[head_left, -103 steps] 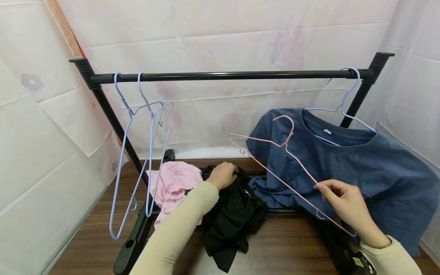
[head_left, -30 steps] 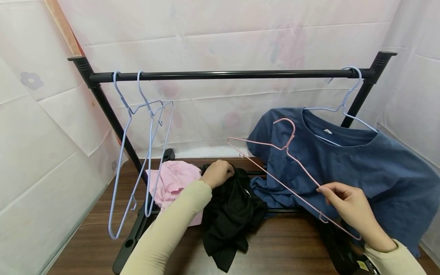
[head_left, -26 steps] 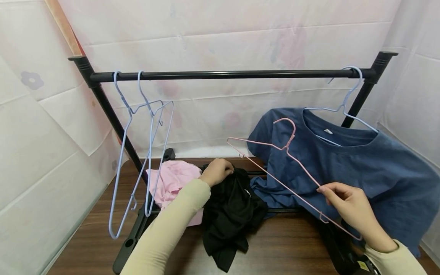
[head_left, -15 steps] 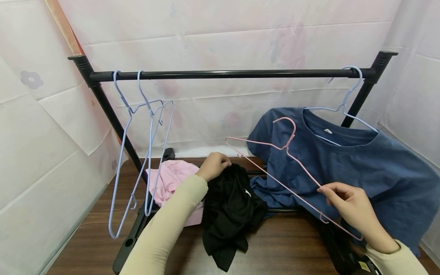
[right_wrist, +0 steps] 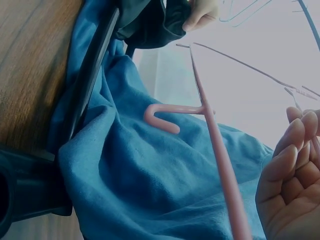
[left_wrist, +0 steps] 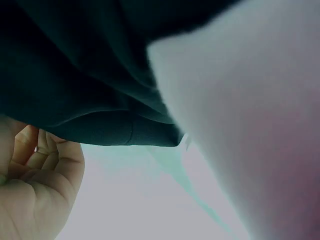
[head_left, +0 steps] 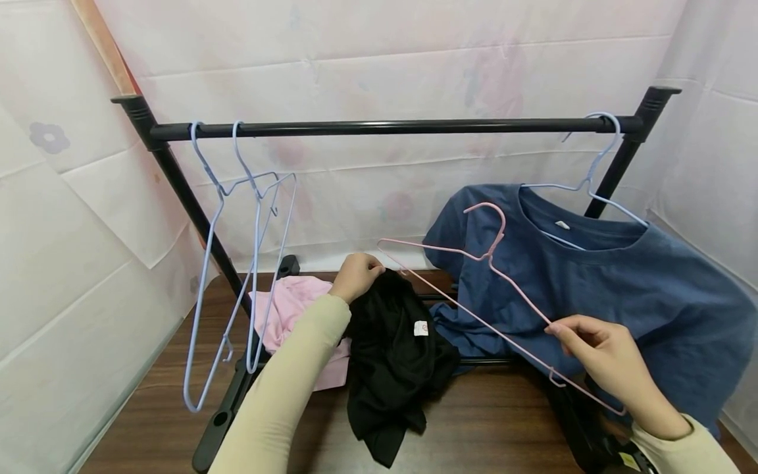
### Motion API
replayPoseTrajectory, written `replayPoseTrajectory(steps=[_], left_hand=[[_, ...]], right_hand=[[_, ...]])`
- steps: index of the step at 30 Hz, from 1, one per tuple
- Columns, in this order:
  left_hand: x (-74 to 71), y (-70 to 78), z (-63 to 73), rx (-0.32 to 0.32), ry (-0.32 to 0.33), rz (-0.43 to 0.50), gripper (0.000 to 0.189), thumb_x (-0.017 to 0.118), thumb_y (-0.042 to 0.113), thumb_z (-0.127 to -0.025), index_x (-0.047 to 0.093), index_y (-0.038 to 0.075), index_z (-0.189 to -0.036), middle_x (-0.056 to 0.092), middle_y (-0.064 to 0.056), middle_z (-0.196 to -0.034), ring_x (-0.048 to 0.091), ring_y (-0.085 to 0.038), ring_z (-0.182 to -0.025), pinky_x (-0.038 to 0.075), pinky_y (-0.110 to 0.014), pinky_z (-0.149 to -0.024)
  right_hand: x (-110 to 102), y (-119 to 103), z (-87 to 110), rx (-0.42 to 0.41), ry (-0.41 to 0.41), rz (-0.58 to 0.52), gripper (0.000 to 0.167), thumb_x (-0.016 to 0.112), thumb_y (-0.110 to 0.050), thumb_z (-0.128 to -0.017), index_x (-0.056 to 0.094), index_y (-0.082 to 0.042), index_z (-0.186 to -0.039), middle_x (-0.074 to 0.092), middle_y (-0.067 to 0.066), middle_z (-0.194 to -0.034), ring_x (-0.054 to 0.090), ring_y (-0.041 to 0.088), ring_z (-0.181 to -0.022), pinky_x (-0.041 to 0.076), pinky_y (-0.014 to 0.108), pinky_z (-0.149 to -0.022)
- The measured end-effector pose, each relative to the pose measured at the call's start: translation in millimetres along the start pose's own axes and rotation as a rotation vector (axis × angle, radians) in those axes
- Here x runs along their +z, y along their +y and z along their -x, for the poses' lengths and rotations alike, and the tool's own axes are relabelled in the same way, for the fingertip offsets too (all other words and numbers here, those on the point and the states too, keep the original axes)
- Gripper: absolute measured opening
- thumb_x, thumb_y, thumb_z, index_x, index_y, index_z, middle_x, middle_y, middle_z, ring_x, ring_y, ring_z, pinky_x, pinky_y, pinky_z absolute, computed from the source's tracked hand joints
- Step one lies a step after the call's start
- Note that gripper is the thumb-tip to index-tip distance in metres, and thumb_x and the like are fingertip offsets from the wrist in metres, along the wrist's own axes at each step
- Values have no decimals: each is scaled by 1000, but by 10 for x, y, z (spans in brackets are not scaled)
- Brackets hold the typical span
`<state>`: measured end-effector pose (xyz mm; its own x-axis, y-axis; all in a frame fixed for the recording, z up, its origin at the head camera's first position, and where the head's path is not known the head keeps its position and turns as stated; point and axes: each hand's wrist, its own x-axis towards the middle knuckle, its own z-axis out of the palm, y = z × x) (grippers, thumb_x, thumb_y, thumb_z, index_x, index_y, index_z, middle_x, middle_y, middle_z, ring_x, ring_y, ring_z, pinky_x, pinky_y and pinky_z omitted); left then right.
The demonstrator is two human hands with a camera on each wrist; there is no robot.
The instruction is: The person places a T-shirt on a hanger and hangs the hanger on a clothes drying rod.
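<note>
My left hand (head_left: pixel 357 276) pinches the upper edge of a crumpled black shirt (head_left: pixel 393 368), which has a small white label (head_left: pixel 421 328). In the left wrist view, the curled fingers (left_wrist: pixel 50 160) grip the dark cloth (left_wrist: pixel 100 100) along its hem. My right hand (head_left: pixel 604 362) pinches one sloping arm of a pink wire hanger (head_left: pixel 494 253), whose hook points up and left. The hanger overlaps a blue T-shirt (head_left: pixel 568 289) in the head view. In the right wrist view, the hanger's lower bar (right_wrist: pixel 220 155) with its small side hook crosses in front of the blue cloth (right_wrist: pixel 150 165).
A black rack's top rail (head_left: pixel 379 127) carries two bare blue hangers (head_left: pixel 257 197) at left. The T-shirt hangs from another blue hanger (head_left: pixel 598 158) at right. A pink garment (head_left: pixel 290 306) lies bunched left of the black shirt, partly behind the left arm. Brown wooden tabletop (head_left: pixel 474 421) lies below.
My left hand has moved up and left, raising the black shirt's edge; its white label now shows fully. The hanger's far end has swung slightly left. My right hand stays nearly in place.
</note>
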<state>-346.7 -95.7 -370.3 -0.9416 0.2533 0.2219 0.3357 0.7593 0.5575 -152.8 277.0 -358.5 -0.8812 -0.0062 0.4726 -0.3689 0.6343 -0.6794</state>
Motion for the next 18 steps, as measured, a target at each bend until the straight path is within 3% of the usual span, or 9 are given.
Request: replayPoseTrajectory(steps=[7,18], left_hand=[[1,-64,-23,-45,32,31,18,64,19,-95,78,7,-98,75,-9,-101,67,-24,-92,54,-39,-82],[-7,-134,-58,-60,94,81,18,67,19,-93,78,5,-97,76,-10,-100,68,-26,-99,52,-40,-91]], right_hand=[[-11,-57,16,-14,-4,-25,9,68,-6,-91,72,-12,-84,53,-10,-60,40,7,-45,31,26,-39],[-14,-75,67,-36,-29,-46,13,66,-3,-91,72,-12,-85,53,-7,-60,39,7,-44,32,26,-39]])
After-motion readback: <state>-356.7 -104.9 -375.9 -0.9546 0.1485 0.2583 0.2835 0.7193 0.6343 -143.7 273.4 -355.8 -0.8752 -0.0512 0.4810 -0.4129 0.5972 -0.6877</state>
